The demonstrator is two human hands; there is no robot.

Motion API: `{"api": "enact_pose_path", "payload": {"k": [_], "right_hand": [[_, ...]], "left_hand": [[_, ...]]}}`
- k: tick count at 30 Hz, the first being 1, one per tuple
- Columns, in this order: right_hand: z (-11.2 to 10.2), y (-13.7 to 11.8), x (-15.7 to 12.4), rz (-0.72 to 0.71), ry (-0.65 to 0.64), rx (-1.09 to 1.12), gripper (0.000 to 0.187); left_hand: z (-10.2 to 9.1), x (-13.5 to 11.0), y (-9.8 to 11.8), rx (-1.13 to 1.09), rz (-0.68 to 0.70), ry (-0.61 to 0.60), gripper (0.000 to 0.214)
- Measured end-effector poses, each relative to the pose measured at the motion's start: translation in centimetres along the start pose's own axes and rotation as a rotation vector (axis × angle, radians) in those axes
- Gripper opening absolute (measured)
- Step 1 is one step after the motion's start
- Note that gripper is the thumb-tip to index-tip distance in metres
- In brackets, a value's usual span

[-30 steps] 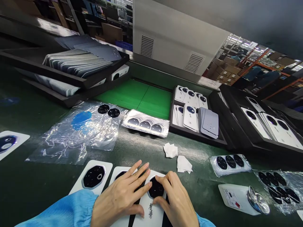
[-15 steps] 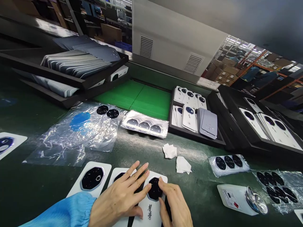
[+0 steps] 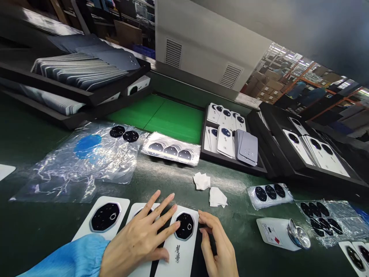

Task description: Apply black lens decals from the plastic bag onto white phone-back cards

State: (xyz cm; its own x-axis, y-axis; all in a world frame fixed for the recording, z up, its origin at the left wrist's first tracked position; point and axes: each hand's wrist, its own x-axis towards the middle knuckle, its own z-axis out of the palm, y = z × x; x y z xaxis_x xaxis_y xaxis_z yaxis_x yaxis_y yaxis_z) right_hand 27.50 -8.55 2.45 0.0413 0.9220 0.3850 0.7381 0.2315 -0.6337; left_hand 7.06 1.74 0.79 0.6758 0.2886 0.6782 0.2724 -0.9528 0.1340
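The white phone back cover [image 3: 178, 246] is pinned flat between both hands, left hand [image 3: 138, 242] spread across it, right hand [image 3: 216, 246] loosely curled beside the black camera ring [image 3: 185, 225], probably so nothing slides.

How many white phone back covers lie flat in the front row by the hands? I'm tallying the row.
3: the left cover lies clear; the middle cover sits under the left hand; the right cover lies between both hands. More may be hidden.

Two bare hands, left hand [image 3: 138, 242] with a light blue gathered sleeve [image 3: 66, 259] ending in an elastic cuff at the wrist, right hand [image 3: 217, 248] ungloved, no sleeve showing, trimmed pale fingernails, no rings
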Motion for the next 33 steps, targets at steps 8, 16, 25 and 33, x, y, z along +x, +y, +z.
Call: {"api": "enact_pose_path", "payload": {"k": [8, 16, 25, 33], "right_hand": [[0.7, 0.9, -3.0, -0.178, -0.021, -0.297, 0.064], [2.0, 1.3, -3.8, -0.277, 0.064, -0.563, 0.033], [1.9, 1.0, -3.2, -0.217, 0.099, -0.391, 0.021], [2.7, 0.3, -3.4, -0.334, 0.142, -0.628, 0.031]], "left_hand": [[-0.5, 0.2, 0.1, 0.001, -0.005, -0.018, 0.053], [-0.2, 0.1, 0.1, 0.056, 0.024, 0.000, 0.056], [-1.1, 0.8, 1.8, 0.126, 0.090, -0.175, 0.022], [-0.8, 0.6, 2.2, 0.091, -0.009, -0.090, 0.017]]}}
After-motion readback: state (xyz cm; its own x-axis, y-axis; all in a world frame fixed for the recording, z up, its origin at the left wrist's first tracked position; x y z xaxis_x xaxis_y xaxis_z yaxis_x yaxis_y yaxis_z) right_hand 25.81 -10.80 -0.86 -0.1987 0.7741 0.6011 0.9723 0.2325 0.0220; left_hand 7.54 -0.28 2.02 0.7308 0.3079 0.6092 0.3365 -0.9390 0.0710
